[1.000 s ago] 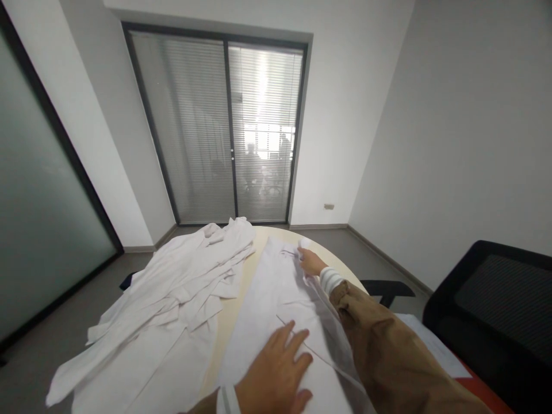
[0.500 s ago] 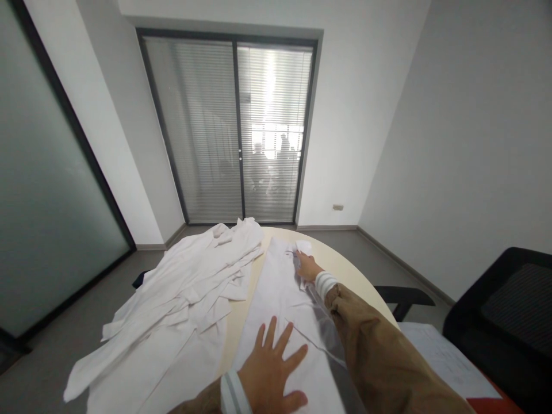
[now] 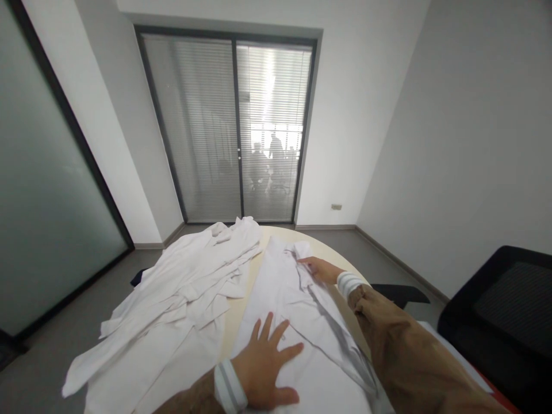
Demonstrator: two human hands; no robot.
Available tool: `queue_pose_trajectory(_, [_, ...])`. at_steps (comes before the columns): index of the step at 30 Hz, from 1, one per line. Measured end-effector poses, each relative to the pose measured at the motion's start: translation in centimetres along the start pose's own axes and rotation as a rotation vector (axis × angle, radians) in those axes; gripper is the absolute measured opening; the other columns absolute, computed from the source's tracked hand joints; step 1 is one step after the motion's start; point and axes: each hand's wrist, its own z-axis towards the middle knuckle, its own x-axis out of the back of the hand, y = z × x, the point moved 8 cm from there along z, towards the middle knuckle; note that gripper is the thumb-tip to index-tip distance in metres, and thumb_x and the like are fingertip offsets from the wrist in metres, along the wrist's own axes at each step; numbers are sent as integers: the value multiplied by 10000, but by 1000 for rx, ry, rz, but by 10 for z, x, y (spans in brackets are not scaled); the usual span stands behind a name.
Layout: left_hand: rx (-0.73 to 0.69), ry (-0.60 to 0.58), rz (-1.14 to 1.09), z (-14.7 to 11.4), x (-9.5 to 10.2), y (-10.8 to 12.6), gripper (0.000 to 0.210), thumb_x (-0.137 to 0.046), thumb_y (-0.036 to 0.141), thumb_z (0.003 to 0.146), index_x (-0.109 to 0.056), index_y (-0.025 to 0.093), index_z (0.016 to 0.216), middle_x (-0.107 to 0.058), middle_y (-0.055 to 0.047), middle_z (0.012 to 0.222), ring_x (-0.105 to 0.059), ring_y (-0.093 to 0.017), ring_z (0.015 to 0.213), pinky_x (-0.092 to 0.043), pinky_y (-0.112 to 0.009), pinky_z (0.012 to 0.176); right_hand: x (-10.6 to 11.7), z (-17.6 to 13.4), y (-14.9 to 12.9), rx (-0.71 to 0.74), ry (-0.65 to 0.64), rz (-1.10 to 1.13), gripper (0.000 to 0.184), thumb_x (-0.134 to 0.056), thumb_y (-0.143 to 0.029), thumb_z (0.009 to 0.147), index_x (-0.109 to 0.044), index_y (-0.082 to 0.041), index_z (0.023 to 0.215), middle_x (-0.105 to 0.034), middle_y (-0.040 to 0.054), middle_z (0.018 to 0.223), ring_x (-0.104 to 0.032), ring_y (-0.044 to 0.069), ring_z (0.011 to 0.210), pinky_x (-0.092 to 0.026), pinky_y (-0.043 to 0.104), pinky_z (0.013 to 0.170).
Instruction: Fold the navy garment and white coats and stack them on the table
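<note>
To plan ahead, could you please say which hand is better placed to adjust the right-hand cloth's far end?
Probably the right hand: it is at the far end of the cloth; the left hand is spread over its nearer part.

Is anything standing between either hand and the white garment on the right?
Nothing visible: the left hand lies spread on the white garment, and the right hand is at its far right edge. The white cloth pile lies to the left, across a strip of table.
</note>
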Motion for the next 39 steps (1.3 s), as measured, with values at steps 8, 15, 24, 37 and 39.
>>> queue_pose_trajectory(8, [-43,-47,-2,-3,2,-5,968,-677,743,690,-314,401,1519,-95,-131,1653,3,-547,1450,-107,-795,1057,-13,-32,-18,98,-112,-171,510,-606,-88,749,-688,-232,1231,-544,139,1400,-544,295,1261,-366,443,1095])
queue_pose_trajectory(15, [-15,264,89,13,40,14,397,-568,516,899,-648,229,1161,-606,-113,1229,-503,-334,1250,-366,-521,1088,-2,-36,-7,-23,5,-183,606,-533,-146,856,-472,-236,1452,-623,124,1256,-653,227,988,-460,344,924])
queue_pose_trajectory(24, [-135,196,24,71,64,33,594,-493,447,933,-379,222,1471,-631,-131,1258,-628,-306,1116,-498,-430,930,-3,-29,-11,5,51,-242,433,-472,-145,917,-609,-266,1310,-658,77,1133,-630,210,966,-448,299,872])
queue_pose_trajectory(37, [-534,147,260,67,37,109,446,-559,350,927,-515,330,1371,-713,-58,1038,-692,-259,934,-533,-336,704,-7,-28,-10,87,16,-167,317,-520,-190,904,-717,-225,1150,-672,86,1061,-639,193,907,-474,297,864])
queue_pose_trajectory(39, [-486,177,319,69,27,113,274,-516,349,956,-610,297,1208,-726,-36,876,-706,-237,795,-516,-312,638,-7,-29,-10,114,15,-150,329,-506,-172,904,-714,-222,1153,-678,86,1063,-644,192,900,-476,300,870])
